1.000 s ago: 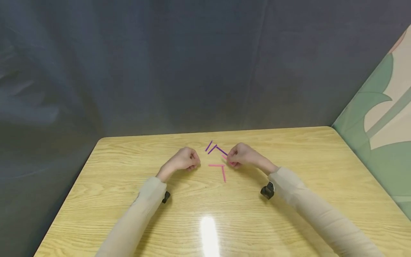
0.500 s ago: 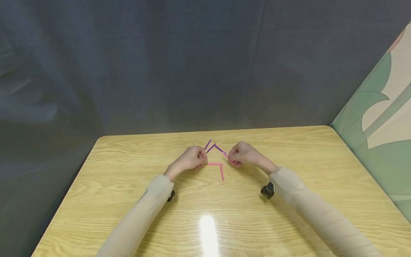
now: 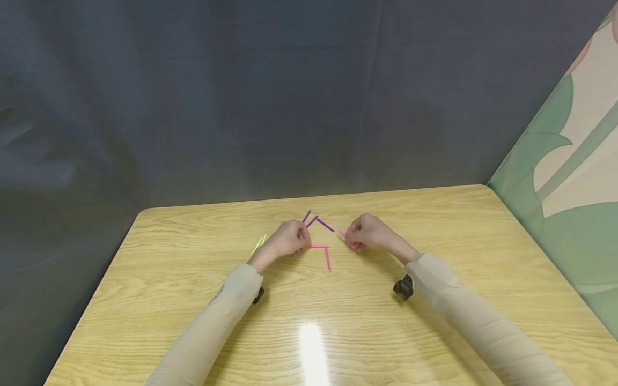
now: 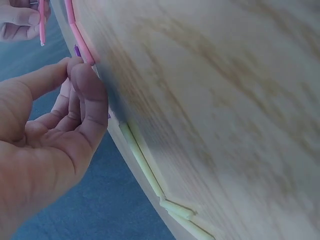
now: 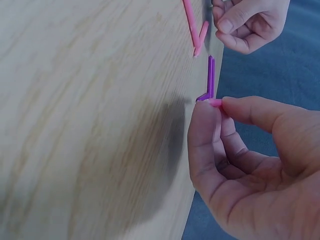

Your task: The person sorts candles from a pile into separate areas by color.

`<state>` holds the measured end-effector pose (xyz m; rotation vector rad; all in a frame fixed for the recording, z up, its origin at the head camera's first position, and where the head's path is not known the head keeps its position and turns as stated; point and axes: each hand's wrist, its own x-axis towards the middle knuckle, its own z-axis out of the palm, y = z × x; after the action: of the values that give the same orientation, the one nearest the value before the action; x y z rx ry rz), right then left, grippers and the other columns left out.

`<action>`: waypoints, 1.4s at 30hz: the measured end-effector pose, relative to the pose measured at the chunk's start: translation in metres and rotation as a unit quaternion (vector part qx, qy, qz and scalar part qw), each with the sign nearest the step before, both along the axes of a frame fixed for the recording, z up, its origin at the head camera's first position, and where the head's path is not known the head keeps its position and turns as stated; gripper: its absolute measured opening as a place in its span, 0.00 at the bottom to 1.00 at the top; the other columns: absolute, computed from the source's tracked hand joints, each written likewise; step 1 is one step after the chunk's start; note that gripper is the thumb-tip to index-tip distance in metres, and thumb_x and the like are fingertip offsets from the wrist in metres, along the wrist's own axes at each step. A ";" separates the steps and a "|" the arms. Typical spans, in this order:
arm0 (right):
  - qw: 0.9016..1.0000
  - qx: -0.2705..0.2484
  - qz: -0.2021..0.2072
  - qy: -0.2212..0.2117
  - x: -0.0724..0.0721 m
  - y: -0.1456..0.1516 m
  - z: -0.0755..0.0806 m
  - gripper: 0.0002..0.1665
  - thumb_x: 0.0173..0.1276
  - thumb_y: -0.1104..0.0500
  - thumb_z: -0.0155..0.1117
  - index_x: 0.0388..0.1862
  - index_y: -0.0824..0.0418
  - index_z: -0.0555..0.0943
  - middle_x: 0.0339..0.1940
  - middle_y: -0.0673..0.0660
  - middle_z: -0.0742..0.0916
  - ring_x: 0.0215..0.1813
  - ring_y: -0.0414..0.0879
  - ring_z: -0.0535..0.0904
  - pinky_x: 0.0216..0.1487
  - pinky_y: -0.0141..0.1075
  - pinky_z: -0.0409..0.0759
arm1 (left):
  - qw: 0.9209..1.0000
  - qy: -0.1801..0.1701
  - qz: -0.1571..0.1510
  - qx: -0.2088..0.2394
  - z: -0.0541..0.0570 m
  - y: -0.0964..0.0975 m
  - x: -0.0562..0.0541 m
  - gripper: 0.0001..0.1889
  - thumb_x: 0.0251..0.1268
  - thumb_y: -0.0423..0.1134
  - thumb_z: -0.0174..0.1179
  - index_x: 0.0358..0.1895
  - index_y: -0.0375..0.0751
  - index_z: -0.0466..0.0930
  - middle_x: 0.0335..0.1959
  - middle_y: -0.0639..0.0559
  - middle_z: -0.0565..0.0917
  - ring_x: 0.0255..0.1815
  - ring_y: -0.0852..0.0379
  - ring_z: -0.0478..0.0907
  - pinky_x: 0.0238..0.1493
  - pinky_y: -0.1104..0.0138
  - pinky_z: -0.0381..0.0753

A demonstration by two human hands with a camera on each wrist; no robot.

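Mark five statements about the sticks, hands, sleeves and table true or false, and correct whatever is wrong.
1. The right-hand grip pinches a thin, straight pink stick. True.
2. Thin, straight yellow sticks lie beside the right-hand grip. False: they lie near the left-hand grip.
3. Two other thin pink sticks form a corner on the wood-grained table. True.
4. Thin, straight purple sticks stand upright. False: they lie flat on the table.
5. Both sleeves are black. False: they are beige.
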<state>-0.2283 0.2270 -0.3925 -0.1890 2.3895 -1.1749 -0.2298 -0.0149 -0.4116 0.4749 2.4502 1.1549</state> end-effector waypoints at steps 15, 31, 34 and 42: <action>0.999 0.042 -0.012 0.023 0.003 0.023 -0.006 0.10 0.69 0.65 0.60 0.33 0.72 0.83 0.24 0.58 0.84 0.26 0.45 0.82 0.32 0.36 0.84 | 1.000 0.018 -0.008 -0.023 -0.005 0.005 0.000 0.06 0.63 0.31 0.63 0.31 0.35 0.76 0.21 0.46 0.79 0.14 0.60 0.70 0.16 0.73 0.71; 0.998 0.057 0.016 0.036 0.005 0.041 -0.004 0.13 0.66 0.68 0.58 0.23 0.72 0.82 0.22 0.57 0.84 0.25 0.47 0.83 0.31 0.38 0.84 | 0.998 0.027 -0.024 -0.046 -0.004 0.010 0.001 0.06 0.62 0.31 0.65 0.30 0.34 0.78 0.18 0.48 0.78 0.12 0.61 0.70 0.15 0.73 0.70; 0.997 0.060 0.017 0.036 0.004 0.043 -0.004 0.13 0.66 0.68 0.57 0.23 0.72 0.82 0.22 0.58 0.84 0.25 0.47 0.83 0.31 0.38 0.84 | 0.998 0.030 -0.026 -0.049 -0.005 0.010 0.002 0.05 0.62 0.30 0.64 0.30 0.34 0.79 0.18 0.47 0.78 0.12 0.61 0.70 0.15 0.73 0.71; 0.990 0.089 0.020 0.103 0.005 0.042 -0.008 0.15 0.60 0.69 0.55 0.13 0.66 0.77 0.13 0.53 0.80 0.17 0.41 0.73 0.22 0.30 0.72 | 0.998 0.038 -0.029 -0.049 -0.006 0.008 0.003 0.03 0.63 0.27 0.60 0.31 0.34 0.79 0.19 0.46 0.79 0.12 0.61 0.70 0.16 0.73 0.71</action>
<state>-0.2234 0.2693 -0.4008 -0.3114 2.6425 -0.9567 -0.2273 -0.0068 -0.4174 0.5649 2.5267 1.0054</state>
